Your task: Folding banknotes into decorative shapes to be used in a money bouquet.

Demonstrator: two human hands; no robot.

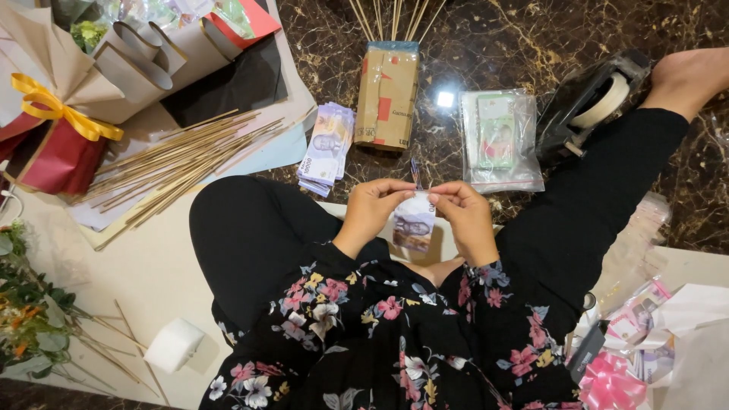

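Thing in hand: one thin purple-grey paper banknote [414, 221], held up over the lap, in the middle of the view.
Left hand [373, 206]: pinching the top left corner of the banknote between thumb and fingertips, fingers curled close.
Right hand [465, 215]: pinching the top right corner the same way, narrow grip, thumb on the near side.
Small extra bit: thin blue-purple strip [415, 173] sticking up between both hands, too small to tell what.
Weight: very light, probably no pull on the fingers at all.
Feel: soft and bendy, likely to flop, fold or crease; a hard tug could tear it.
Slip: smooth paper, may slide out of a loose pinch.
Best place to hold: the edges or corners, with a gentle pinch from both sides, as now.
Stack nearby: pile of the same purple banknotes [326, 147] on the dark marble floor [493, 45], far and a little left of the hands.
Box: brown cardboard box with thin wooden sticks poking out [387, 93], just right of the pile.
Bag: clear plastic bag with green notes inside [497, 140], far right of the box.
Tape: black tape holder with a white roll [596, 95], further right, beside a bare foot.
Sticks: loose heap of thin wooden sticks [178, 163], far left on pale paper.
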